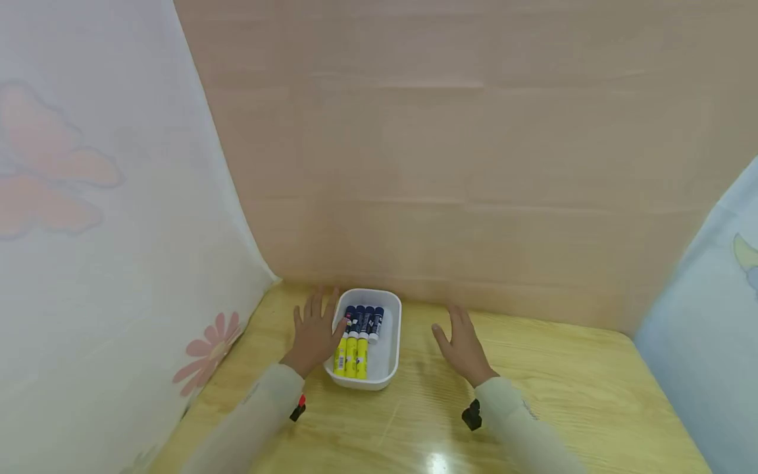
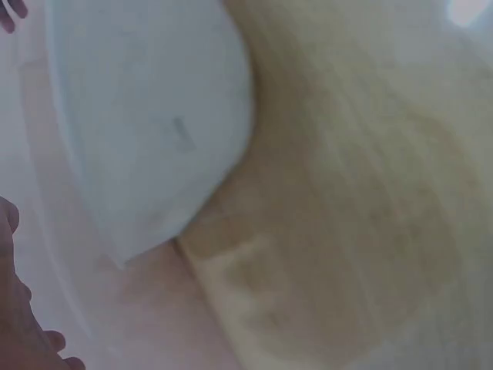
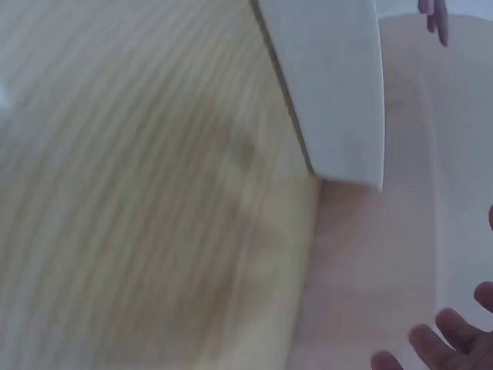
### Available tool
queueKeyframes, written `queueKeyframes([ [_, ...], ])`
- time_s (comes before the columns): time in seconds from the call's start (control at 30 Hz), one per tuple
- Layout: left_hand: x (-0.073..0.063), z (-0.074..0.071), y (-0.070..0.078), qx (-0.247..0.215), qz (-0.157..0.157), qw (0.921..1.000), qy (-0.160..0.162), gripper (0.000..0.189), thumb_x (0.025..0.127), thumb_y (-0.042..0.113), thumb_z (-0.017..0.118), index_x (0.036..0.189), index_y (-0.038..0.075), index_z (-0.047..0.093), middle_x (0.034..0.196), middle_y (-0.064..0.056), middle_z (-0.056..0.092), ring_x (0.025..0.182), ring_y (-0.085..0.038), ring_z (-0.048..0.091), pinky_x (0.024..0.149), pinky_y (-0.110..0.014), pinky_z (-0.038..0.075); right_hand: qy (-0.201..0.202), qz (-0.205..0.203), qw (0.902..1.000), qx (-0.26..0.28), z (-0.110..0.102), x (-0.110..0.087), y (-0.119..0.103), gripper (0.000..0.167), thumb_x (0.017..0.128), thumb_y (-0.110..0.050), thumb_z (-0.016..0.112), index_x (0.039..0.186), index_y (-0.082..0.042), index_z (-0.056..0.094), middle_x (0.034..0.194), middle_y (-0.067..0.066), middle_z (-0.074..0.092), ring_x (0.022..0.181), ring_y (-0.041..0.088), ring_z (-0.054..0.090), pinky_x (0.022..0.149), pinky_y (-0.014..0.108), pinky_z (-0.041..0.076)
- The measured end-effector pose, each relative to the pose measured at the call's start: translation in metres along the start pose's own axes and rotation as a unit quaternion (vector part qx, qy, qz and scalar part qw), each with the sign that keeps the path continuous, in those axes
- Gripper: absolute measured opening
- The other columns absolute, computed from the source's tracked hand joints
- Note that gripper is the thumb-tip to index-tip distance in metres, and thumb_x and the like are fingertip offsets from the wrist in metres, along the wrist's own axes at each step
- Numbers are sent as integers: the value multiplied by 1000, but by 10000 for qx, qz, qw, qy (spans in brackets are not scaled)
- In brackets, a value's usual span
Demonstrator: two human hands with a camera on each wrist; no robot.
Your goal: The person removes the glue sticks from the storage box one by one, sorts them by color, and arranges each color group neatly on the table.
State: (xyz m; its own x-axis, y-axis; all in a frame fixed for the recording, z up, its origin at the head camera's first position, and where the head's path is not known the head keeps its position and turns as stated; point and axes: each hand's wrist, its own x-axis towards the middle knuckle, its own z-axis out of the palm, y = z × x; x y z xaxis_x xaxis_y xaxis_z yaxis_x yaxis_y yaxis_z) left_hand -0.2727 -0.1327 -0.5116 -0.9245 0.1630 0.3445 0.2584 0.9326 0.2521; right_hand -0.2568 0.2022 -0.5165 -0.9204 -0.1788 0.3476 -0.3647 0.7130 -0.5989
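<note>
A white plastic tray [image 1: 393, 345] stands on the table near the back wall. Inside it, several dark blue tubes [image 1: 361, 321] lie side by side in the upper row, with three yellow tubes [image 1: 351, 359] below them; they resemble glue sticks. My left hand [image 1: 314, 339], fingers spread, is at the tray's left side, its thumb over the rim; whether it touches the tray I cannot tell. To the right of the tray, my right hand [image 1: 464, 349] hovers apart from it, fingers extended and holding nothing. Both wrist views show the tray's outer wall [image 2: 154, 116].
The tray sits on a light wooden table [image 1: 568, 388]. A brown sheet [image 1: 450, 151] hangs behind it. White cloth with printed flowers and butterflies [image 1: 142, 197] closes off the left, and another pale cloth [image 1: 705, 309] the right.
</note>
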Motion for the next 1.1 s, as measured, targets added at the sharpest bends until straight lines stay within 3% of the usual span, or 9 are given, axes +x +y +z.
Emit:
queueKeyframes([
  [0.13,-5,6,-2,-208,-87,9995,-203,68,99,43,50,155,13,26,155,-24,22,139,-47,23,105,-72,16,-422,492,9959,638,19,-3,-8,64,101,-39,51,153,-12,26,145,16,39,127,38,44,96,58,44],
  [0.27,-7,8,0,-404,-221,9982,-396,66,100,43,47,155,13,25,155,-23,24,139,-45,24,106,-69,20,-593,812,9904,947,38,-5,-16,61,100,-34,54,151,-12,31,136,14,49,116,31,54,90,51,49],
  [0.47,-7,7,8,-424,-126,9973,-593,67,101,44,45,155,12,22,156,-21,22,141,-41,23,110,-66,18,-786,1163,9802,1394,54,-9,-30,53,102,-30,52,147,-7,37,118,10,61,96,23,64,75,40,55],
  [0.77,-2,3,23,-307,33,9956,-888,67,101,47,41,156,13,23,158,-17,21,144,-35,20,114,-62,11,-846,1298,9781,1387,63,-13,-41,47,102,-27,51,142,-4,42,104,10,64,87,20,66,71,36,54],
  [0.97,-2,1,24,-418,86,9953,-866,66,102,45,42,155,11,25,157,-18,22,143,-36,22,114,-61,9,-901,1295,9772,1424,66,-14,-44,47,102,-28,51,142,-5,42,103,8,63,85,17,65,70,34,53],
  [1.1,-3,1,19,-532,-99,9954,-787,65,100,41,48,154,9,27,156,-19,26,143,-36,23,113,-62,10,-839,1249,9794,1347,63,-12,-47,49,102,-28,51,143,-4,41,108,8,63,86,17,65,69,33,53],
])
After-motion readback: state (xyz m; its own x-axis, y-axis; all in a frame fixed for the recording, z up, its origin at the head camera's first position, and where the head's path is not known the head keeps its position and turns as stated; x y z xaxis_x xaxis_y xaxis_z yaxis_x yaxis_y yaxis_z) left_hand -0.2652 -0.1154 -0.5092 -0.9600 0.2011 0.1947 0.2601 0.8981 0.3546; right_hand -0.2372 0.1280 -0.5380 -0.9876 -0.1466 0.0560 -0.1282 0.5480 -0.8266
